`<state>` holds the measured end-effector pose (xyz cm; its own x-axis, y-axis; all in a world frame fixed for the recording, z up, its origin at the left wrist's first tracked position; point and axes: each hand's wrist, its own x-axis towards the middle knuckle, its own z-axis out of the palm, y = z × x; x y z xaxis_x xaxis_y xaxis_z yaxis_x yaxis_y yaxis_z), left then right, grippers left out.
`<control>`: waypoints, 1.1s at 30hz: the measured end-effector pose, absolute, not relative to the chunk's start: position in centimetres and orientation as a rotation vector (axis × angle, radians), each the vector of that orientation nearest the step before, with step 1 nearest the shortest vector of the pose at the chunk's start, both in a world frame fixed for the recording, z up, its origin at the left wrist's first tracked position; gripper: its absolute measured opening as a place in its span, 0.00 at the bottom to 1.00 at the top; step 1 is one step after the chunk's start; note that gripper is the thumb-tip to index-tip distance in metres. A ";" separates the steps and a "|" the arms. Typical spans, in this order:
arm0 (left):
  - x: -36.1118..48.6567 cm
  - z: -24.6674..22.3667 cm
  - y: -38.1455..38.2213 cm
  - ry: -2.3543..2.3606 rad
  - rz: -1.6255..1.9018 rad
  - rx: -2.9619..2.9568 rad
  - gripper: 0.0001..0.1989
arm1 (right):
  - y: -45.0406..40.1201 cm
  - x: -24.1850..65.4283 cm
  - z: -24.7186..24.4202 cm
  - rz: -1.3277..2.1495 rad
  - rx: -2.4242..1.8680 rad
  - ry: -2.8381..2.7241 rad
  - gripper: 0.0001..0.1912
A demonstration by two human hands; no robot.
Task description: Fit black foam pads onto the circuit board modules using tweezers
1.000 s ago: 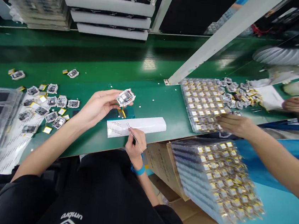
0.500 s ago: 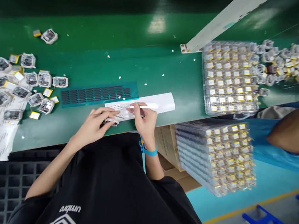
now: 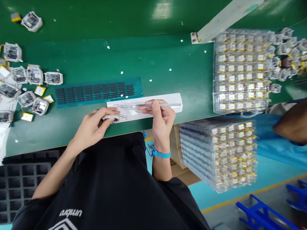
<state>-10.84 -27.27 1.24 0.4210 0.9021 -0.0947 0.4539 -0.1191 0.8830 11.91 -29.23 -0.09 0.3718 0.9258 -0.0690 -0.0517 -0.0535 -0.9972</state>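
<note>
A small electronic module (image 3: 114,119) was pinched by the nearly closed fingers (image 3: 110,112) of the left hand (image 3: 90,128), partly hidden by them, at the near edge of a white paper strip (image 3: 143,106) on the green desk (image 3: 158,64). A slim pale tool (image 3: 154,105) was held by the closed fingers of the right hand (image 3: 161,121), over the strip. A dark-patterned teal sheet (image 3: 98,91) was lying just beyond the left fingers.
</note>
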 end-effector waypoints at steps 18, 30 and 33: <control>-10.3 6.5 -28.2 0.925 0.654 1.081 0.26 | -31.2 8.6 4.9 1.190 -1.177 -0.973 0.13; -10.0 6.9 -28.4 0.950 0.668 1.098 0.25 | -31.0 8.6 5.0 1.194 -1.219 -1.005 0.12; -10.0 6.9 -28.5 0.948 0.659 1.099 0.25 | -31.0 8.6 4.9 1.192 -1.209 -0.998 0.11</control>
